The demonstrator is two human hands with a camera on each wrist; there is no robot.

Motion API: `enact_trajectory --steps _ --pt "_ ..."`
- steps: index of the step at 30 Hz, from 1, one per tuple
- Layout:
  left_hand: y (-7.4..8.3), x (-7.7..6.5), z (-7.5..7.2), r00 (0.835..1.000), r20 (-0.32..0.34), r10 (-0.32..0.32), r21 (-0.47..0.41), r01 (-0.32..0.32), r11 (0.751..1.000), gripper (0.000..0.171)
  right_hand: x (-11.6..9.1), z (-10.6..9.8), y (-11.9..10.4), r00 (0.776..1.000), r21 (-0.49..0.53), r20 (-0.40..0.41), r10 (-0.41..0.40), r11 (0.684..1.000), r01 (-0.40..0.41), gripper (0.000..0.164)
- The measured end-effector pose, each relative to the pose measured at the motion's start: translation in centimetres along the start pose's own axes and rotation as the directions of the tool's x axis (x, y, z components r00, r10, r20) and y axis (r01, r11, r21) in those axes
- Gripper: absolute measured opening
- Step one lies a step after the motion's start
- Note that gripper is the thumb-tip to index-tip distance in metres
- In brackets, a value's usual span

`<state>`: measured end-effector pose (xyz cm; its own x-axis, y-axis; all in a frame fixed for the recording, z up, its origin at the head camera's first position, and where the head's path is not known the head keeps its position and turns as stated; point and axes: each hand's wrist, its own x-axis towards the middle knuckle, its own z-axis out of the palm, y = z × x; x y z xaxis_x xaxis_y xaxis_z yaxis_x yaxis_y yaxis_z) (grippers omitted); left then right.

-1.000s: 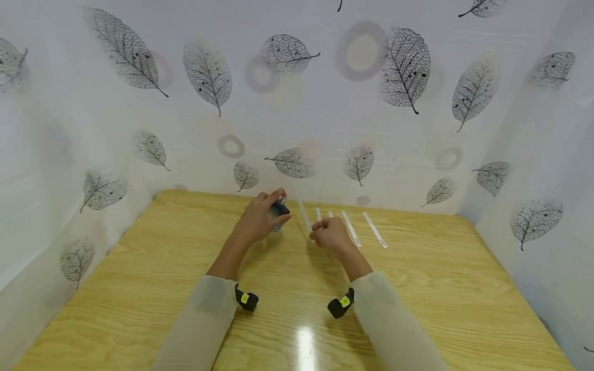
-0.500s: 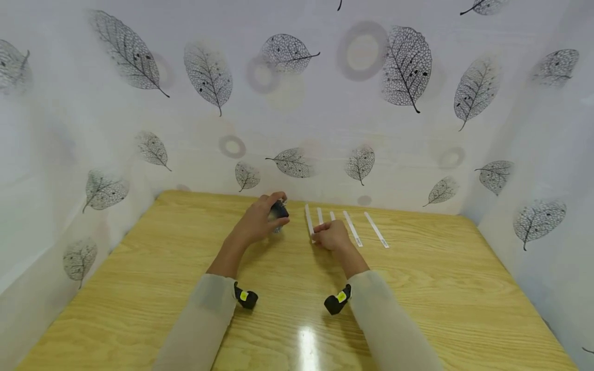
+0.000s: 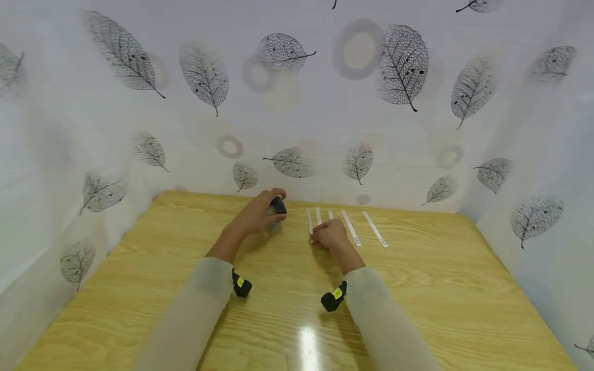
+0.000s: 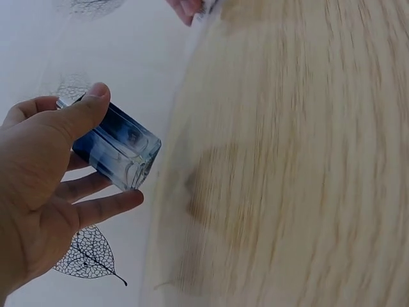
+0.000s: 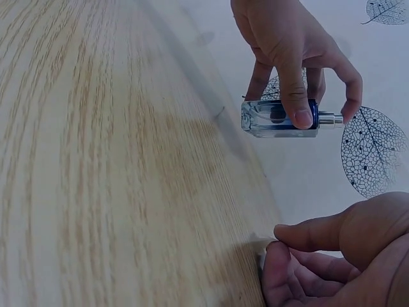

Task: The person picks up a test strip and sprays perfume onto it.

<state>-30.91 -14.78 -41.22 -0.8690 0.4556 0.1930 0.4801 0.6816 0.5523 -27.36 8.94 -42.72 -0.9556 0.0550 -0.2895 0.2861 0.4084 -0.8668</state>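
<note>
My left hand (image 3: 258, 216) holds a small blue glass spray bottle (image 3: 277, 207) on its side just above the wooden table (image 3: 417, 288), thumb on top and fingers beneath. The left wrist view shows the bottle (image 4: 115, 148) in that hand (image 4: 45, 192); the right wrist view shows the bottle (image 5: 278, 119) and its silver nozzle. My right hand (image 3: 328, 234) rests curled on the table and pinches the near end of a white paper strip (image 3: 309, 220). In the right wrist view that hand (image 5: 332, 256) has thumb against forefinger at the strip's end (image 5: 261, 257).
Several more white paper strips (image 3: 351, 228) lie side by side on the table to the right of my right hand, the outermost (image 3: 375, 229) nearest the right wall. A leaf-patterned white curtain (image 3: 297, 103) surrounds the table on three sides.
My right hand has lowered its raised strip flat onto the table beside the others. My left hand has carried the bottle slightly farther back.
</note>
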Motion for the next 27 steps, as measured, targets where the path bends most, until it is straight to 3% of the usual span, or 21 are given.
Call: enact_trajectory --steps 8,16,22,27 --pt "-1.0 0.3 -0.3 0.998 0.052 0.03 0.022 -0.032 0.999 0.05 0.4 0.1 -0.2 0.999 -0.013 -0.024 0.035 0.999 -0.035 0.014" --pt "-2.1 0.3 -0.5 0.997 0.063 0.035 0.025 -0.037 0.999 0.053 0.0 -0.1 -0.1 1.0 -0.004 -0.019 0.007 1.0 -0.007 0.011" --pt "-2.9 0.4 -0.5 0.993 0.082 0.081 -0.045 -0.077 0.996 0.055 -0.1 -0.2 0.1 1.0 0.015 -0.01 -0.005 1.0 0.005 0.011" --pt "-3.2 0.4 -0.8 0.993 0.091 0.079 -0.113 -0.069 0.991 0.053 -0.1 -0.4 0.0 1.0 0.058 0.007 -0.007 0.998 0.007 0.01"
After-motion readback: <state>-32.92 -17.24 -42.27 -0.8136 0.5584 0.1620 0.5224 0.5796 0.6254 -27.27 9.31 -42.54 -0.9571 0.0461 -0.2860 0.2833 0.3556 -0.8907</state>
